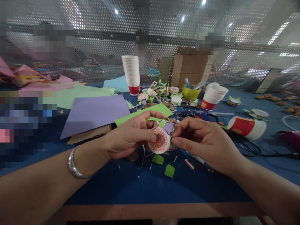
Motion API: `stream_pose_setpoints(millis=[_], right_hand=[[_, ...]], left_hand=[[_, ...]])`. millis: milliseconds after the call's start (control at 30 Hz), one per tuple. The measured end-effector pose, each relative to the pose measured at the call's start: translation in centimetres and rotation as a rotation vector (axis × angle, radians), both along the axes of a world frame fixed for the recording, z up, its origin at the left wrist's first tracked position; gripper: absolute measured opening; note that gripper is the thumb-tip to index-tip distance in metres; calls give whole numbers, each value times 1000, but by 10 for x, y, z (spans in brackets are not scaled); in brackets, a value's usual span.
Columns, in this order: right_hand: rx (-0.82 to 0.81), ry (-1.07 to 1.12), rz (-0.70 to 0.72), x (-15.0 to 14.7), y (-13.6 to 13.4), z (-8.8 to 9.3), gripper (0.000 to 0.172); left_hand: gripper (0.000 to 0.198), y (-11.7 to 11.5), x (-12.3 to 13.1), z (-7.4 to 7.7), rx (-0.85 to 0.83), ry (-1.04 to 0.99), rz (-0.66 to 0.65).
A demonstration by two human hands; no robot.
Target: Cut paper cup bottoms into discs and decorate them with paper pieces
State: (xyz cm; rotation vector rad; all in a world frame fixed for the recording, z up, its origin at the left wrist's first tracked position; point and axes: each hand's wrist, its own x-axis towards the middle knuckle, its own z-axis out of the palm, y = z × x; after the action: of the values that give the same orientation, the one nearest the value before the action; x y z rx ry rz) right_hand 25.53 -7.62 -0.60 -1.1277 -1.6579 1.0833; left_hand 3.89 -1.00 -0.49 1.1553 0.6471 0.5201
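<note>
My left hand (133, 134), with a silver bangle at the wrist, grips a cut-off paper cup bottom (160, 144) between thumb and fingers. Its round white face carries an orange-red grid pattern and is turned towards me. A purple paper piece (168, 127) and bits of green paper stick out around its upper rim. At the right edge of the cup bottom, the thumb and fingers of my right hand (206, 142) are pinched together. What exactly lies between those fingertips is partly hidden. Below, green paper scraps (169, 171) lie on the blue table (150, 190).
Behind my hands lie green paper (150, 113), purple paper (96, 114) and a pile of similar decorated cup bottoms (152, 92). Stacked paper cups (131, 72), a yellow-green pen holder (191, 93), a cardboard box (191, 67) and a tipped cup (246, 127) stand around. A perforated screen (98, 40) closes the back.
</note>
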Motion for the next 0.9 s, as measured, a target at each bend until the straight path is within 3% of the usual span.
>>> stream_pose_setpoints(millis=[900], right_hand=[[46,94,-42,-2,0,6,7]], left_hand=[[50,-4,0,0,-52,-104,63]])
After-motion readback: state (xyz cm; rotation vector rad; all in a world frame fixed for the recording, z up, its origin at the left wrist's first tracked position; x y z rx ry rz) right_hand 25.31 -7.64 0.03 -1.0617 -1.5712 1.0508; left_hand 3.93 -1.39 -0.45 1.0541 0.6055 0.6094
